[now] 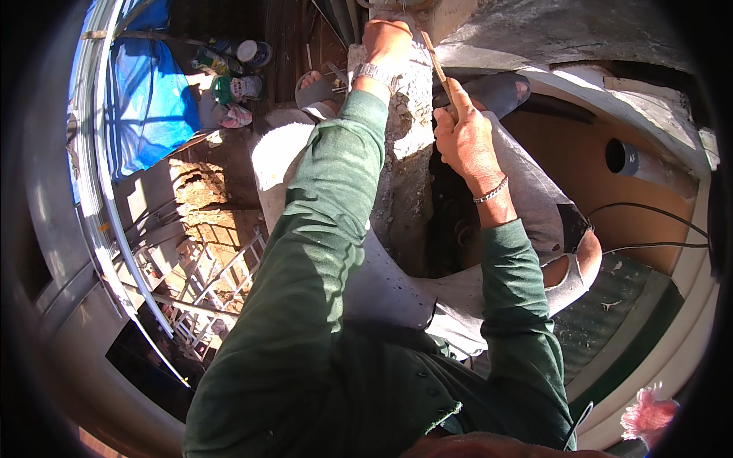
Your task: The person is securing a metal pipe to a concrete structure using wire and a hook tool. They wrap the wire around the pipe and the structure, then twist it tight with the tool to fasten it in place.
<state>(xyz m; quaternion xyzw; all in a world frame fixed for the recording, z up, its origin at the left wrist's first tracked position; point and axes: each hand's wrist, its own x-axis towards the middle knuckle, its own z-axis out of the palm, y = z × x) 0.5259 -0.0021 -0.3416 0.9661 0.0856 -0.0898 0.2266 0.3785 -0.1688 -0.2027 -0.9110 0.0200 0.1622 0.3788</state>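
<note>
My left hand (388, 43), with a metal-band watch at the wrist, is curled over the far end of a rough concrete wall top (408, 114); whether it grips something is hidden. My right hand (467, 131) is to the right of the wall, wearing a chain bracelet. It holds a thin brown stick (436, 60), index finger laid along it, and the stick's far end reaches up near my left hand. A rusty curved piece (395, 7) shows at the top edge, just beyond my left hand. My legs straddle the wall.
Left, a blue tarp (152, 109) hangs behind long metal strips (94, 172), above a drop with metal framing (212, 280). Containers (235, 89) stand beyond my left foot. Right are a pipe (627, 157), black cables (653, 206) and a corrugated sheet (607, 303).
</note>
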